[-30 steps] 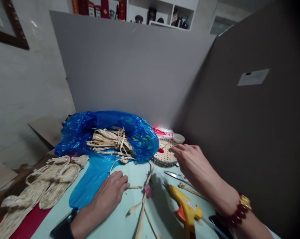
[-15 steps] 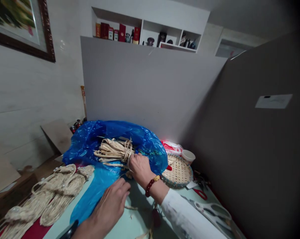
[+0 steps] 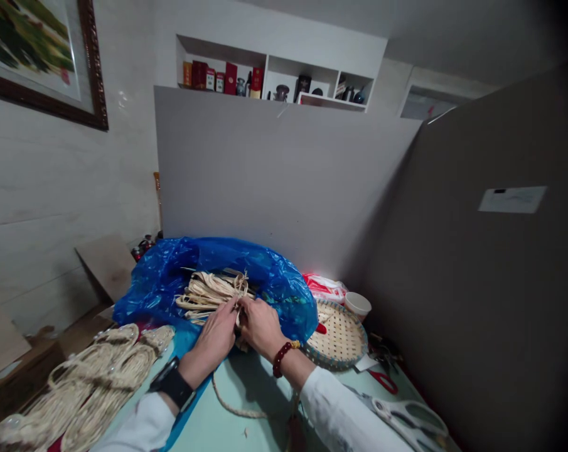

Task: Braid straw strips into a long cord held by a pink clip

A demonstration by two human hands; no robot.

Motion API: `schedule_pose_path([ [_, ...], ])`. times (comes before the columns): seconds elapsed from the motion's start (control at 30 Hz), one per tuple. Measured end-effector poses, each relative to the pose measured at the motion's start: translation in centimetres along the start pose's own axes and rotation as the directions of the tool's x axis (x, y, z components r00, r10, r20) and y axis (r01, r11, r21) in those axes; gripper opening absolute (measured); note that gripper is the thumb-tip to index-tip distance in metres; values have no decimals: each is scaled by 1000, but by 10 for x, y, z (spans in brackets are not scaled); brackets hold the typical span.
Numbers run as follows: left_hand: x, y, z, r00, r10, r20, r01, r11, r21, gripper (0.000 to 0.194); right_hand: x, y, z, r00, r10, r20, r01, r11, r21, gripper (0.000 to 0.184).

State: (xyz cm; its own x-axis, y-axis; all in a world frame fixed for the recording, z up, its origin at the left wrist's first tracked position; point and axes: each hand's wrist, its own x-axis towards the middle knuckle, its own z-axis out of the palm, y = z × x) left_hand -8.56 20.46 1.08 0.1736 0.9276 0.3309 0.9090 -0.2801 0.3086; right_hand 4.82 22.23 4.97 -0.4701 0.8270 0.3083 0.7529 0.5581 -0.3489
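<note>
From where I stand, both hands meet at the near right end of the straw bundle (image 3: 208, 292), which lies in the open mouth of the blue bag (image 3: 284, 276). The right hand (image 3: 262, 329), with a dark red bead bracelet (image 3: 280, 359) at its wrist, has its fingers curled and pinched on the straw there. The left hand (image 3: 215, 336), a black watch (image 3: 173, 383) behind it, lays its fingertips against the same end; whether they clench a strand, I can't tell, as the spot is mostly covered. Just right of the blue bag sits a round woven tray (image 3: 340, 336), with a white bowl (image 3: 358, 304) at its back edge and a red and white packet (image 3: 324, 287) behind. In front of the bag, a thin plaited cord (image 3: 236, 411) curves over the pale green tabletop (image 3: 260, 383). Off to the bag's front left lie plaited straw pieces (image 3: 123, 367), while farther to its front right are red-handled scissors (image 3: 384, 382) and, nearer me, a larger grey-handled pair (image 3: 408, 417)
</note>
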Motion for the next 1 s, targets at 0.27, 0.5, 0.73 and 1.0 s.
schedule_pose_path([
  [0.27, 3, 4, 16, 998, -45, 35, 42, 995, 93, 40, -7, 25, -30, 995, -46, -92, 83, 883, 462, 25],
  [0.5, 34, 11, 25, 996, -90, 16, 87, 984, 154, 37, -37, 20, -73, 980, 12, -197, 124, 738, 663, 26],
  [0.73, 28, 14, -13, 997, -49, -65, 60, 981, 183, 29, -40, 44, -65, 963, 182, -198, 28, 665, 746, 27],
  [1.0, 31, 36, -14, 997, 77, -17, -73, 986, 150, 25, -50, 29, -58, 963, 178, -202, 56, 600, 798, 31],
])
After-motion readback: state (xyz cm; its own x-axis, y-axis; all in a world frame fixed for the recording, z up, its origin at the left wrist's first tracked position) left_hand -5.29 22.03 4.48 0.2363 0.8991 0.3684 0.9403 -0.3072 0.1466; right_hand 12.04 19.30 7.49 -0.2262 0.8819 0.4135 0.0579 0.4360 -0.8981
